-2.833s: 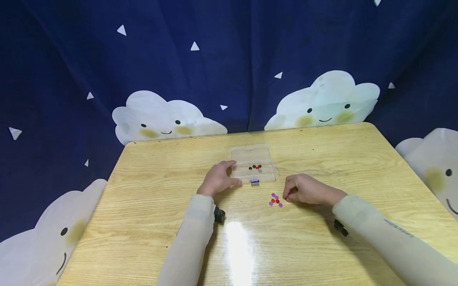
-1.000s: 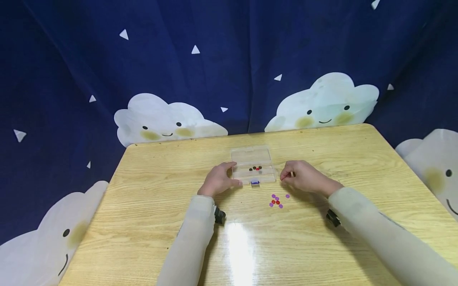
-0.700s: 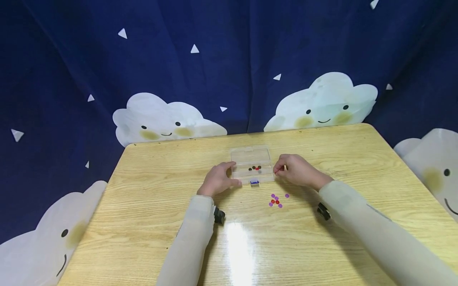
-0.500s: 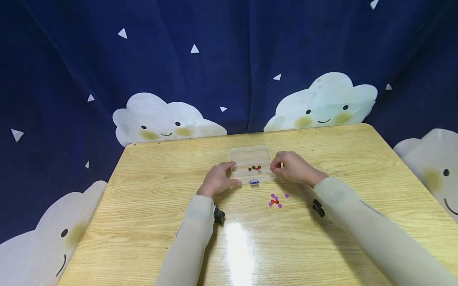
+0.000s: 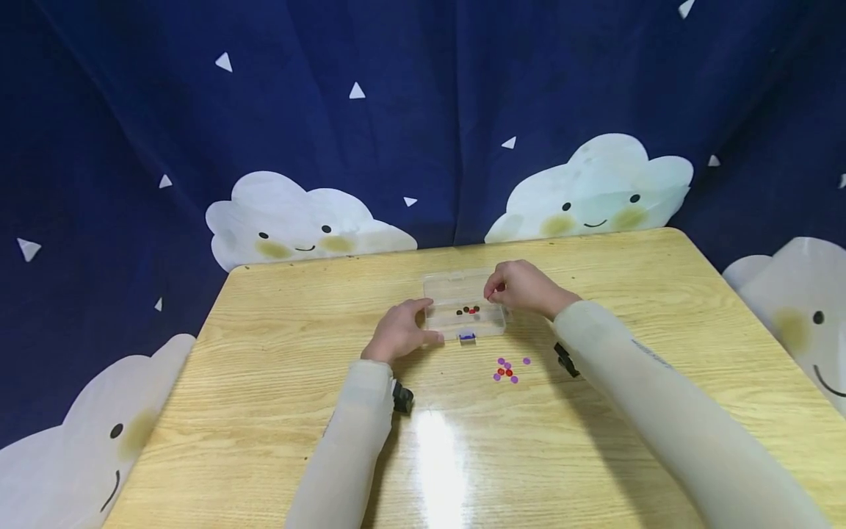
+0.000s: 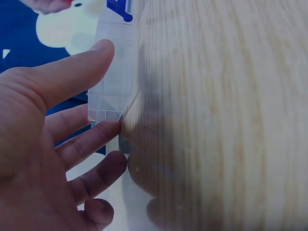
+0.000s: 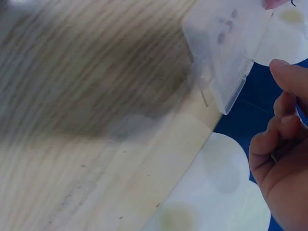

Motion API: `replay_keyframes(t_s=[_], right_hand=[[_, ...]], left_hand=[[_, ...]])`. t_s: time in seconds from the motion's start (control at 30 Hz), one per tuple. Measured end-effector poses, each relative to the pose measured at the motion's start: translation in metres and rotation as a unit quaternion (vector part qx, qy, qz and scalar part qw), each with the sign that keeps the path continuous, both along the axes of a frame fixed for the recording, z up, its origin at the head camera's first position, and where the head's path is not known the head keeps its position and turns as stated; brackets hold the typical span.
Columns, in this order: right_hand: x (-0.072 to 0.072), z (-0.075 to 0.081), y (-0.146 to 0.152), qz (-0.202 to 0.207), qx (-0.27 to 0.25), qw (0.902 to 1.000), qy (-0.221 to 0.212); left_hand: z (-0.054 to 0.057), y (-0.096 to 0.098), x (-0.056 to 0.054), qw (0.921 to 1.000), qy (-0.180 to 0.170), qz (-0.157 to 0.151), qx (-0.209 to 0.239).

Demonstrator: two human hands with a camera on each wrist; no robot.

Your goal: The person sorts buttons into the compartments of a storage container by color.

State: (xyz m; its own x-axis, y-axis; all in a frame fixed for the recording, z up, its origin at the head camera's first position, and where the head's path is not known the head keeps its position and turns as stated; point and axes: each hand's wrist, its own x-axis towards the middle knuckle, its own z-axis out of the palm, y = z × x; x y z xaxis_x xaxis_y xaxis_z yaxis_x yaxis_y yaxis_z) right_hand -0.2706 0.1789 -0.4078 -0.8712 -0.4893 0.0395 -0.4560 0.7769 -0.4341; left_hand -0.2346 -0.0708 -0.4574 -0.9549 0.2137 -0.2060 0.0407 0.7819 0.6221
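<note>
A clear plastic box with its lid laid back sits on the table, a blue latch at its front. Inside lie three dark discs and a small red disc. My left hand holds the box's left end, thumb on the front wall and fingers at the end and behind. Above the box's right part, my right hand pinches another small red disc between thumb and fingertips. The right wrist view does not show that disc; the curled fingers do show.
In front of the box lie several loose purple discs and two red ones on the wooden table. One purple disc lies apart to the right. Behind the table's far edge hangs a dark blue curtain with clouds.
My right hand has carried the red disc from beside the loose discs, up and leftward, to over the box. A purple disc formerly hidden by it now shows. My left hand stays put.
</note>
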Motion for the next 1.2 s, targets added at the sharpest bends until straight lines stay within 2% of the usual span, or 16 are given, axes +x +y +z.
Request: replay_keyframes(t_s=[0.27,0.57,0.73,1.2], right_hand=[[-0.004,0.007,-0.019,0.000,0.009,0.9998,-0.019],[-0.009,-0.004,-0.029,-0.003,0.023,0.9984,-0.052],[-0.010,-0.009,-0.032,0.001,0.025,0.9982,-0.055],[-0.009,-0.010,-0.036,-0.001,0.034,0.9976,-0.061]], left_hand=[[0.000,0.002,-0.001,1.0000,0.004,0.001,-0.009],[0.001,0.002,-0.002,1.0000,0.000,0.002,-0.005],[0.000,0.001,-0.002,1.0000,0.001,0.002,-0.004],[0.002,0.001,0.000,1.0000,-0.001,0.001,-0.003]])
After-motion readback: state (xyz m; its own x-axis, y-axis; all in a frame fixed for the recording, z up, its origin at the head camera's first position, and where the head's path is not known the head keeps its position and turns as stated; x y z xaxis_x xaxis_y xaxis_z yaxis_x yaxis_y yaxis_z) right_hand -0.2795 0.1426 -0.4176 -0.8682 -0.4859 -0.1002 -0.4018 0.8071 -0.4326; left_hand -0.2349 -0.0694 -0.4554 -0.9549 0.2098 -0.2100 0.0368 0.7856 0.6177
